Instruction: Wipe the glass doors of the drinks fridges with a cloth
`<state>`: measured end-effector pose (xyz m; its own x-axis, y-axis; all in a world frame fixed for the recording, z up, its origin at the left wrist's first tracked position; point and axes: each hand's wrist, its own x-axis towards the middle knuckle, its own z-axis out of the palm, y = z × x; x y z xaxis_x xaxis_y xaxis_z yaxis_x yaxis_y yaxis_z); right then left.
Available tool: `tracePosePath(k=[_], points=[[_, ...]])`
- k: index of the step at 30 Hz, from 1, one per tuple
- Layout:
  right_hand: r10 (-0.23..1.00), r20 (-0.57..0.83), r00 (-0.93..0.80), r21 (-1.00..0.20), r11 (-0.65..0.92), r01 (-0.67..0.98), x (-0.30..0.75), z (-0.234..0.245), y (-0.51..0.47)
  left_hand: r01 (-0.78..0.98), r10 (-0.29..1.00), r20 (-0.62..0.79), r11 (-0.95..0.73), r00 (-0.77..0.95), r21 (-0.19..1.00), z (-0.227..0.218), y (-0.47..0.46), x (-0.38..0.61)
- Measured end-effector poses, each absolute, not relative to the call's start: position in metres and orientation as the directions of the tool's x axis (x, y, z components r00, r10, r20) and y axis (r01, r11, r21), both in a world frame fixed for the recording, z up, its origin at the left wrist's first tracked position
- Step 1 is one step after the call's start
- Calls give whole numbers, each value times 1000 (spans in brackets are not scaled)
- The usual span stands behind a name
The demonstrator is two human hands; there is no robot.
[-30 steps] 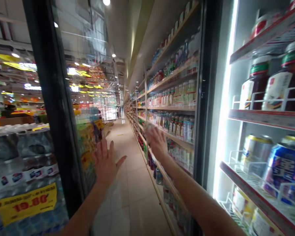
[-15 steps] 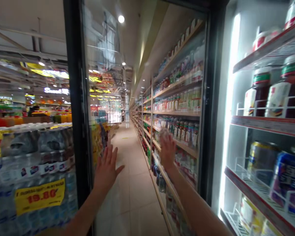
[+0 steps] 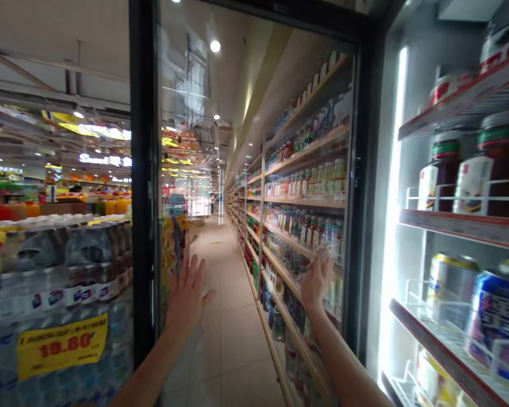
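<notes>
Head camera view: an open glass fridge door [image 3: 254, 141] with a black frame stands straight ahead, and a shop aisle shows through it. The left hand [image 3: 186, 297] lies flat on the lower glass, fingers spread, gripping nothing. The right hand [image 3: 318, 278] touches the glass near its right edge; blur hides whether it grips anything. Jars [image 3: 445, 169] and cans [image 3: 449, 282] fill lit shelves to the right.

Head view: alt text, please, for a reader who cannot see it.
Two bare hands rest against a black-framed glass cooler door: left hand flat, fingers spread; right hand blurred. Through the glass runs a supermarket aisle of bottle shelves; at right, lit cooler shelves hold bottles and cans.
</notes>
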<state>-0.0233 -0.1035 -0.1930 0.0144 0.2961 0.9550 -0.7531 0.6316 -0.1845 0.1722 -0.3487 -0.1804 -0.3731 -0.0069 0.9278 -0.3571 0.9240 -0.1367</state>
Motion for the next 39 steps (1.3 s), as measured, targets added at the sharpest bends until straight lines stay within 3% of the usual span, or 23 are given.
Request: tracePosePath(k=[1,3,4,6,8,9,10,11,13,15,17,20,22,24,26,28,29,32,35,37,39], points=[[365,931,-8,-250,622,-742,-22,-191,-106,-362,-18,924,923,-381,-131,-181,-348,172],[311,949,-40,-239,633,-736,-6,-196,-132,-370,-28,923,921,-385,-126,-181,-348,172],[205,978,-45,-170,651,-740,7,-201,-149,-370,-27,924,921,-381,-125,-181,-348,172],[-77,996,44,83,632,-771,29,-215,-174,-367,-18,929,921,-370,-128,-182,-349,172],[-266,952,150,280,566,-776,33,-224,-171,-356,12,934,923,-356,-148,-183,-353,175],[-280,946,162,299,561,-772,26,-225,-159,-347,37,935,923,-353,-168,-184,-355,176],[-217,968,130,236,595,-768,15,-223,-143,-335,67,933,922,-354,-193,-185,-357,179],[-115,991,72,129,635,-761,2,-219,-125,-325,96,930,920,-354,-219,-187,-359,181],[210,973,-91,-213,680,-702,-21,-210,-98,-315,138,925,914,-355,-257,-189,-362,186],[350,920,-177,-374,648,-663,-27,-209,-97,-321,141,923,910,-358,-263,-191,-363,188],[223,959,-176,-281,650,-706,-13,-217,-119,-331,130,925,908,-356,-255,-192,-364,189],[-165,986,18,116,604,-789,15,-228,-157,-332,118,925,911,-361,-246,-193,-365,188],[-295,944,148,293,545,-786,21,-219,-164,-319,120,924,916,-363,-244,-193,-366,186],[-220,968,118,227,578,-784,15,-198,-161,-308,120,922,920,-367,-242,-193,-367,185],[-46,999,-25,10,633,-774,10,-177,-161,-312,122,923,918,-364,-244,-192,-367,185],[-26,993,-112,-71,630,-773,14,-172,-171,-321,119,921,914,-372,-248,-192,-368,185],[-106,989,-100,-15,610,-793,21,-177,-178,-320,118,920,915,-374,-247,-192,-369,186],[-449,883,136,348,431,-833,45,-210,-197,-296,113,916,925,-386,-238,-193,-377,194],[-571,742,351,566,252,-785,57,-217,-205,-302,93,910,926,-405,-228,-197,-388,206],[-523,795,307,505,292,-812,56,-196,-210,-308,94,901,920,-423,-240,-200,-393,213],[-406,902,146,322,408,-854,56,-171,-216,-307,113,895,914,-431,-264,-200,-396,216]])
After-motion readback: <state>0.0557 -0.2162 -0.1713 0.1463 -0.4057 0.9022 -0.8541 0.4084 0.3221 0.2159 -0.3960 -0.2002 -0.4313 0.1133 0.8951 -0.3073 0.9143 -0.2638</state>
